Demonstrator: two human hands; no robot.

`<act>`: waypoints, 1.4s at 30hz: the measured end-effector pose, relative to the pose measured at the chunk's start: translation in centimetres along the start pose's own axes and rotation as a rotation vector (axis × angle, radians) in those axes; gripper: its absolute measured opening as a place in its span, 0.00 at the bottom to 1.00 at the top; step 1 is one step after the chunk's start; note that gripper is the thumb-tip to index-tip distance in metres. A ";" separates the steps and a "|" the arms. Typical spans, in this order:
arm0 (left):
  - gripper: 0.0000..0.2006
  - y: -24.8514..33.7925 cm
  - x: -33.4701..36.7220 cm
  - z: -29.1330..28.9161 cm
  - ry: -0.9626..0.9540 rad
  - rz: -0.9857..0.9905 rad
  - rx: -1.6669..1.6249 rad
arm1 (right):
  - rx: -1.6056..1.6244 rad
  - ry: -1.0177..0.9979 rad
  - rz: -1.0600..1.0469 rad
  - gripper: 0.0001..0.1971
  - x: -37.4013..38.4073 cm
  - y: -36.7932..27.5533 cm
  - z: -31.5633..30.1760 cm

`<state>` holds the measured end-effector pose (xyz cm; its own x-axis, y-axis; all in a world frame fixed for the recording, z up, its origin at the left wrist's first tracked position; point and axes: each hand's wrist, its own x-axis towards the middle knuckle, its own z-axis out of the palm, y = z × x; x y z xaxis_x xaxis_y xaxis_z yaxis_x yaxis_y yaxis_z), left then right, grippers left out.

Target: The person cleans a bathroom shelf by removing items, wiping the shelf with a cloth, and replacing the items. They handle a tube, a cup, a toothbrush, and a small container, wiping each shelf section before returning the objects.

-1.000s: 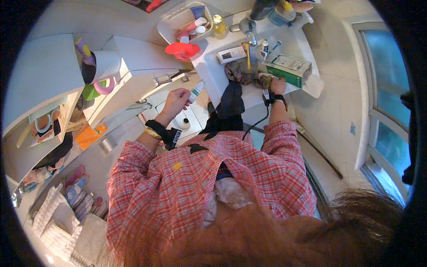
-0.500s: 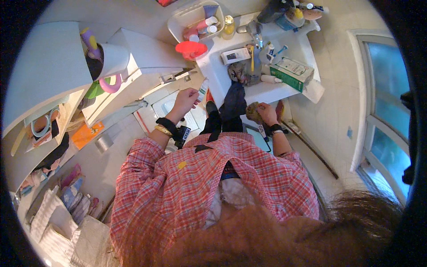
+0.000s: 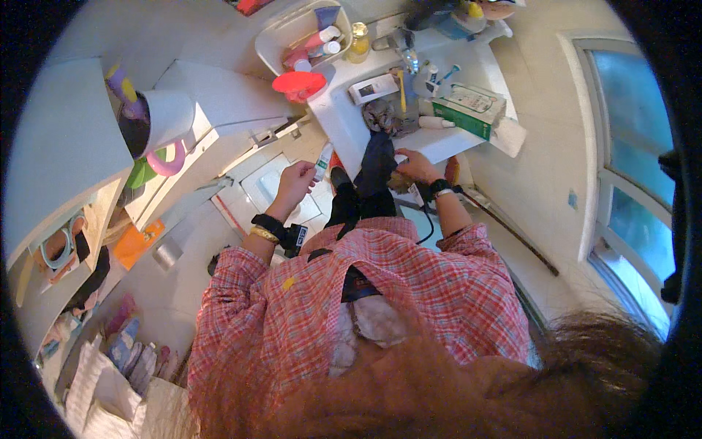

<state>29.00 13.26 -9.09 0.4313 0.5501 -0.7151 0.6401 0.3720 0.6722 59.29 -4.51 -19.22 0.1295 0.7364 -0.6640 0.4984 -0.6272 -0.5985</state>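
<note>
In my left hand a white tube with green print is pinched between the fingers, its narrow end pointing up. My right hand is at the front edge of the white sink, fingers bent round a small white thing too small to name. Just left of those fingers a dark cloth hangs over the sink's edge. A brownish object shows partly below my right hand, mostly hidden.
On the sink lie a green-and-white box, a white box, a yellow toothbrush and a white tube. A white basket of tubes and a red plastic vessel stand behind. Shelves line the left; a window is right.
My right hand has moved left and up to the dark cloth, away from the brownish object. My left hand has turned, showing more of the tube. The whole view has shifted slightly.
</note>
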 end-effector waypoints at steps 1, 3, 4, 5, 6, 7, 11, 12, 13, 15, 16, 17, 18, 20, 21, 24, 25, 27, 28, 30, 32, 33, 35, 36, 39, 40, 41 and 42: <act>0.10 0.2 0.0 0.1 -0.006 -0.014 -0.021 | 0.088 0.054 -0.008 0.28 -0.6 0.2 -0.1; 0.10 0.6 0.0 0.3 -0.010 -0.003 -0.048 | 0.233 0.101 0.047 0.31 -2.1 0.5 -0.5; 0.10 0.8 0.0 0.3 -0.016 0.009 -0.068 | 0.181 0.213 0.101 0.34 -2.6 0.9 -1.4; 0.10 1.0 0.0 0.4 -0.024 0.008 -0.083 | 0.258 0.373 0.219 0.36 -3.2 1.4 -2.7; 0.10 1.2 -0.1 0.2 -0.027 0.038 -0.053 | 0.349 0.555 0.290 0.37 -4.0 1.9 -4.2; 0.10 1.4 -0.1 0.1 -0.027 0.034 -0.049 | 0.391 0.737 0.317 0.39 -4.4 2.4 -6.2; 0.10 1.9 -0.2 -0.2 -0.042 0.035 -0.040 | 0.415 0.971 0.344 0.32 -5.7 4.4 -13.3; 0.10 2.1 -0.2 -0.1 -0.052 0.029 -0.029 | 0.364 0.948 0.424 0.32 -5.1 4.9 -14.6; 0.10 2.4 -0.1 0.0 -0.058 0.014 -0.012 | 0.318 0.933 0.451 0.32 -4.5 5.4 -15.4; 0.11 2.9 -0.2 0.4 -0.072 0.030 -0.051 | 0.390 0.807 0.581 0.34 -2.8 6.4 -15.8; 0.11 3.3 -0.2 0.6 -0.078 0.042 -0.062 | 0.440 0.825 0.594 0.34 -2.0 6.8 -15.1; 0.11 3.7 -0.3 0.8 -0.082 0.053 -0.073 | 0.393 0.898 0.569 0.34 -1.4 7.1 -14.7; 0.10 4.2 -0.4 1.1 -0.088 0.086 -0.071 | 0.360 1.044 0.524 0.34 -1.0 7.1 -13.8; 0.10 5.2 -0.5 1.5 -0.100 0.153 -0.064 | 0.393 1.231 0.460 0.30 -1.4 6.2 -12.2; 0.10 5.8 -0.5 1.9 -0.099 0.168 -0.085 | 0.286 1.178 0.351 0.28 -2.2 5.1 -11.4; 0.10 7.6 -0.2 3.7 -0.123 0.193 -0.183 | 0.218 0.661 0.152 0.18 -5.9 -0.5 -8.8; 0.11 8.2 -0.2 4.8 -0.143 0.173 -0.209 | 0.271 0.499 0.200 0.18 -6.5 -3.2 -7.4; 0.12 9.2 0.1 6.9 -0.169 0.133 -0.259 | 0.399 0.274 0.049 0.20 -8.4 -7.4 -5.4; 0.12 9.7 0.1 8.1 -0.184 0.102 -0.313 | 0.547 0.263 -0.002 0.20 -8.7 -9.3 -4.3; 0.11 10.5 0.4 10.1 -0.226 0.063 -0.440 | 0.821 0.318 -0.055 0.17 -9.1 -12.0 -3.5; 0.11 11.1 0.6 11.2 -0.220 0.062 -0.411 | 1.057 0.351 -0.034 0.15 -9.2 -13.2 -3.2; 0.10 11.4 0.8 11.7 -0.230 0.072 -0.407 | 1.096 0.388 -0.029 0.14 -9.3 -13.4 -3.2; 0.10 12.1 1.0 12.4 -0.231 0.112 -0.325 | 1.132 0.416 -0.018 0.13 -9.3 -12.9 -3.5; 0.10 12.3 1.1 12.7 -0.247 0.114 -0.275 | 1.128 0.410 -0.010 0.13 -9.4 -12.1 -3.8; 0.16 12.8 1.2 12.7 -0.204 0.217 -0.106 | 0.868 0.503 0.071 0.14 -10.1 -8.0 -5.3; 0.18 12.7 1.2 12.2 -0.171 0.264 -0.126 | 0.904 0.523 0.146 0.13 -10.5 -5.7 -6.6; 0.20 12.5 1.1 11.6 -0.152 0.319 -0.152 | 0.955 0.547 0.171 0.13 -11.1 -3.0 -8.2; 0.24 12.0 1.0 10.2 -0.210 0.216 -0.227 | 0.848 0.591 0.149 0.12 -11.9 -0.1 -10.1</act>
<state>43.61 10.72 -3.67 0.6774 0.4772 -0.5598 0.3728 0.4334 0.8205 66.29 -10.66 -6.70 0.6528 0.5002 -0.5689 -0.2928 -0.5260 -0.7985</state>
